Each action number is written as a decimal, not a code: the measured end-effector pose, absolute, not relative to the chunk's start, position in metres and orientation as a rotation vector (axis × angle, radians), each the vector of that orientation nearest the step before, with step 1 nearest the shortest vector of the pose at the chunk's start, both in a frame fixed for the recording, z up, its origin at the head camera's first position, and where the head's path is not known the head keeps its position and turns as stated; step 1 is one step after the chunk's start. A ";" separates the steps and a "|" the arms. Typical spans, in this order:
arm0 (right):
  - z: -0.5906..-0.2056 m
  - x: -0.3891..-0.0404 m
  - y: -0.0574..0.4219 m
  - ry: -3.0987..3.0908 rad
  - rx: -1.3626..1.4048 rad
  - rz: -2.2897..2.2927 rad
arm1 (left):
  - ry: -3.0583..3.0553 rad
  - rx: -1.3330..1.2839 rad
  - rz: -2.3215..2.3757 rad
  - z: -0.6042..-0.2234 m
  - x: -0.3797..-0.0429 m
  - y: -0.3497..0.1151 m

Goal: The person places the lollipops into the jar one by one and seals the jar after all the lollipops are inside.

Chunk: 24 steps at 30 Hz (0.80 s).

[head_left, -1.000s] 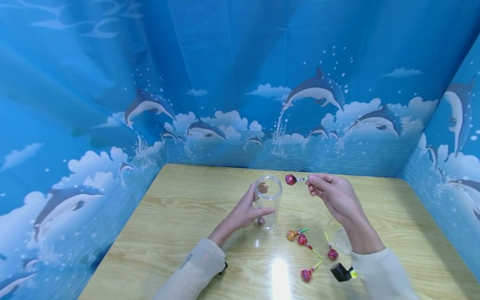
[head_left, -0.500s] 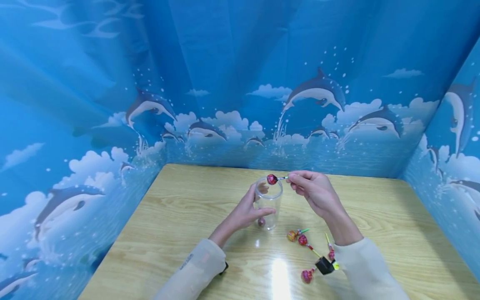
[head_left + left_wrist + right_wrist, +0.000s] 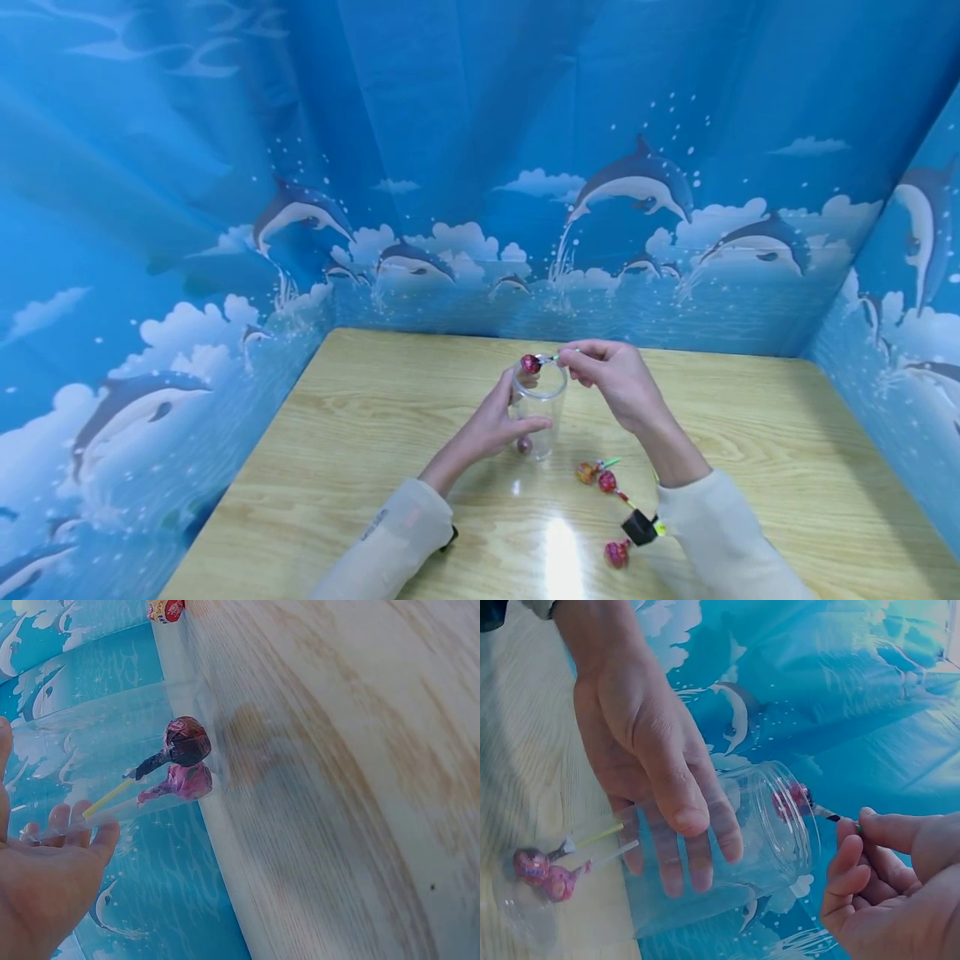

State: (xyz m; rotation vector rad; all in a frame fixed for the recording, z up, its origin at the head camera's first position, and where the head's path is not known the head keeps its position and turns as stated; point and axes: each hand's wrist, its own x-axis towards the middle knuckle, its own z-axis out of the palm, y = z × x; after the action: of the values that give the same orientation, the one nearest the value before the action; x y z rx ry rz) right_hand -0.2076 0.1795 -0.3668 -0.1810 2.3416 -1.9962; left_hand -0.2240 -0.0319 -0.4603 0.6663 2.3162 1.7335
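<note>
My left hand [image 3: 495, 423] grips a clear plastic jar [image 3: 556, 408] standing upright on the table, fingers on one side and thumb on the other. At the jar's bottom are two wrapped lollipops, one dark red [image 3: 187, 741] and one pink [image 3: 191, 781], their sticks pointing up toward the mouth. With thumb and fingertips, my right hand [image 3: 618, 387] pinches the stick of a red-wrapped lollipop [image 3: 530, 364]. Its candy head shows just within the jar's threaded rim [image 3: 799, 847] in the right wrist view, while the fingers stay outside.
On the wooden table [image 3: 337, 442], right of the jar, lie an orange lollipop [image 3: 586, 473], a red one [image 3: 607, 481] and another red one [image 3: 617, 554]. The right wrist's black camera [image 3: 640, 527] overlaps this area. A blue dolphin-print curtain [image 3: 465, 167] surrounds the table.
My right hand has moved left, bringing the lollipop from beside the jar to its mouth. The right forearm now covers a clear round lid and most of another lollipop. My left hand stays put.
</note>
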 end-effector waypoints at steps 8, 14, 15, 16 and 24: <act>-0.365 -0.206 0.170 2.665 -0.379 -1.716 | 2.302 0.641 1.728 -0.459 -0.223 -0.033; -0.365 -0.207 0.162 2.779 -0.498 -1.600 | 2.312 0.645 1.727 -0.459 -0.222 -0.033; -0.364 -0.207 0.161 2.797 -0.509 -1.578 | 2.317 0.647 1.728 -0.459 -0.221 -0.033; -0.364 -0.207 0.160 2.812 -0.520 -1.558 | 2.320 0.651 1.728 -0.459 -0.221 -0.033; -0.363 -0.208 0.158 2.877 -0.602 -1.455 | 2.301 0.699 1.746 -0.460 -0.223 -0.033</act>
State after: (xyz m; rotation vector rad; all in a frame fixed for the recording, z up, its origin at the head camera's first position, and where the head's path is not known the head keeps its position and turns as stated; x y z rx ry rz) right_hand -0.2079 0.1576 -0.3630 -0.6024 2.8771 -1.4549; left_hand -0.2226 -0.0331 -0.4602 0.6990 2.3009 1.7457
